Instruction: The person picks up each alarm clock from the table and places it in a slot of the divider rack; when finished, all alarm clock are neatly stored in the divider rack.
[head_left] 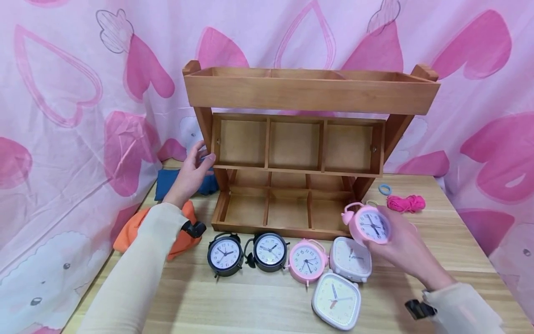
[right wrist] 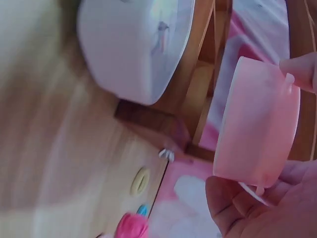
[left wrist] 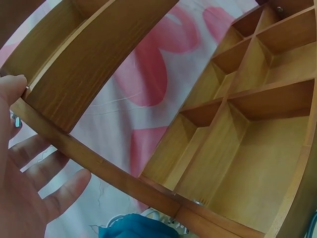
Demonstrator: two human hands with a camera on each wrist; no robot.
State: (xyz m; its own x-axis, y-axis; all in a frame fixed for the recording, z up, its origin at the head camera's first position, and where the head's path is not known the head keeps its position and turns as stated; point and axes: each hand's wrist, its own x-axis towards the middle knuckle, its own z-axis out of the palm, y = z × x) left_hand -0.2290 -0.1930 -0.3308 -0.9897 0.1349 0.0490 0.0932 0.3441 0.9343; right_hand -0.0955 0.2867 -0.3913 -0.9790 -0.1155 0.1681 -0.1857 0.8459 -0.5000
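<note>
A three-tier wooden shelf [head_left: 310, 95] stands at the back of the table, its compartments bare [left wrist: 257, 163]. My left hand [head_left: 195, 168] rests against the shelf's left side post; the thumb [left wrist: 12, 89] touches the post's edge, and the straight, spread fingers [left wrist: 59, 191] lie behind it. My right hand [head_left: 396, 243] grips a pink twin-bell alarm clock [head_left: 369, 225] and holds it in the air by the shelf's lower right corner. That clock's pink body [right wrist: 257, 124] sits between my fingers [right wrist: 247, 208].
On the table in front of the shelf lie two black round clocks [head_left: 225, 254] [head_left: 270, 250], a pink one [head_left: 306, 260] and two white square ones [head_left: 351, 259] [head_left: 336, 300]. Blue cloth [head_left: 171, 181] and orange cloth [head_left: 129, 232] lie left. Pink yarn [head_left: 405, 202] and a blue ring [head_left: 384, 189] lie right.
</note>
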